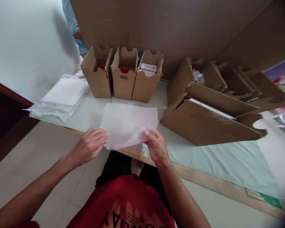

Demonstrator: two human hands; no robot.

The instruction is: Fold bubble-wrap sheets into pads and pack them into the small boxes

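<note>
At the counter [204, 158], the right hand [157, 146] pinches the bubble wrap [130, 122]; the left hand [92, 144] touches its corner, how firmly I cannot tell. This piece seems unfinished; the plastic pile [64, 91] lies untouched.

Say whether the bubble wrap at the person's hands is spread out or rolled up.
Spread out: the bubble wrap lies broad over the cloth, near edge between left hand and right hand. Whether doubled, cannot tell.

Some fingers of the right hand [158, 147] are partly hidden at the bubble wrap [130, 120]. The bottom edge cuts off the red shirt [130, 191]. Walls partly hide the contents of 3 cardboard holders [122, 85].
</note>
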